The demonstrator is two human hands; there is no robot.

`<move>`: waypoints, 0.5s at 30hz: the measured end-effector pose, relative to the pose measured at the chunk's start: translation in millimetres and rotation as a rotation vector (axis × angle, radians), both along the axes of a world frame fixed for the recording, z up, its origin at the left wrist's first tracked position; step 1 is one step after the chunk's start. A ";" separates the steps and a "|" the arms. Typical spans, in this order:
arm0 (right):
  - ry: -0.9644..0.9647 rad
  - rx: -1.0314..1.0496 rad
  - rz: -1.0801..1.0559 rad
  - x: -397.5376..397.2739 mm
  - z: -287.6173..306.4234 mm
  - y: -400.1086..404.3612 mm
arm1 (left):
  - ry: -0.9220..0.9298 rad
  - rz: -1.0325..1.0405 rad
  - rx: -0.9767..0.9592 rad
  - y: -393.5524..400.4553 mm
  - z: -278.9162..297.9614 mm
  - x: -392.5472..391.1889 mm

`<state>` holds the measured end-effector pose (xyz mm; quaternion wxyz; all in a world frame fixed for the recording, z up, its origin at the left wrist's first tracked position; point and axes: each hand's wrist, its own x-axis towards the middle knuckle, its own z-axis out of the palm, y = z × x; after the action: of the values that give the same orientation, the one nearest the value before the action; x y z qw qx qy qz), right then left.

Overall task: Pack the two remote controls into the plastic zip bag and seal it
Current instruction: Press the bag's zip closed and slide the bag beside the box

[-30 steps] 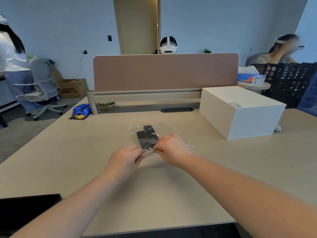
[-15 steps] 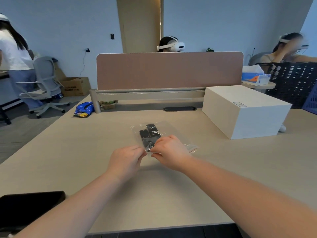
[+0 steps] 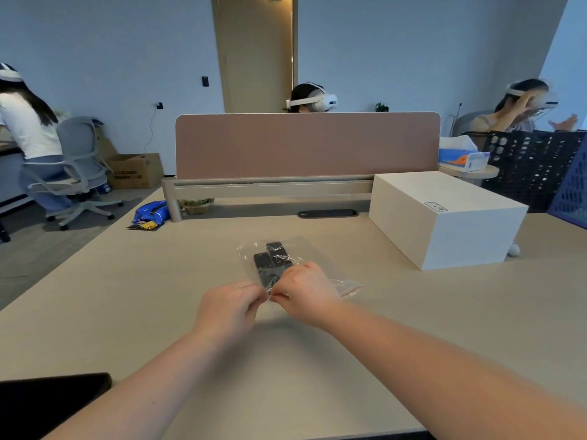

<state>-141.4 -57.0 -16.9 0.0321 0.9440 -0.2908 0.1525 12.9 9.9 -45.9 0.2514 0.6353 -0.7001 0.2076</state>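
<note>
Zip bag [image 3: 287, 265] lies flat on the table [image 3: 127, 296], mid-desk, clear plastic, crinkled. Both remote controls [image 3: 272, 260] are inside it, black, side by side and touching, long axes running away from the camera; the right one sits slightly farther back than the left. Bag's near edge is lifted a little off the table at the point where the hands meet. Left hand [image 3: 227, 308] is at the bag's near-left corner, fingers curled in, thumb and forefinger pinching the plastic edge. Right hand [image 3: 305, 293] is just right of that, knuckles up, fingertips also nipped onto the same edge; the two pinch points are almost touching. Right hand covers the near ends of the remotes and part of the bag mouth, so can't tell how much of the zip is closed. Red-trimmed strip of the bag [image 3: 351, 289] sticks out to the right of the right hand, resting on the table. Relative to the bag: white box [image 3: 444, 217] back-right, well apart; pink divider panel [image 3: 306, 146] straight behind along the desk's far edge; dark cable grommet [image 3: 327, 213] behind, in front of the divider; blue snack packet [image 3: 149, 214] back-left near the divider post; dark flat object [image 3: 47, 404] at near-left, cut off by the picture edge.
</note>
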 end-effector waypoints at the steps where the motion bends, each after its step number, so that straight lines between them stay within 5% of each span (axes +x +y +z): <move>1: 0.001 -0.006 0.004 0.6 -0.1 0.3 | 0.004 0.001 -0.003 0.3 -0.3 0.4; 15: 0.074 -0.120 0.030 5.7 -1.6 2.9 | 0.038 -0.009 0.041 0.5 1.3 0.9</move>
<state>-135.6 -54.1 -18.5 0.0970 0.9496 -0.2656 0.1354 13.9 10.4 -44.5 0.2527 0.6408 -0.7022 0.1800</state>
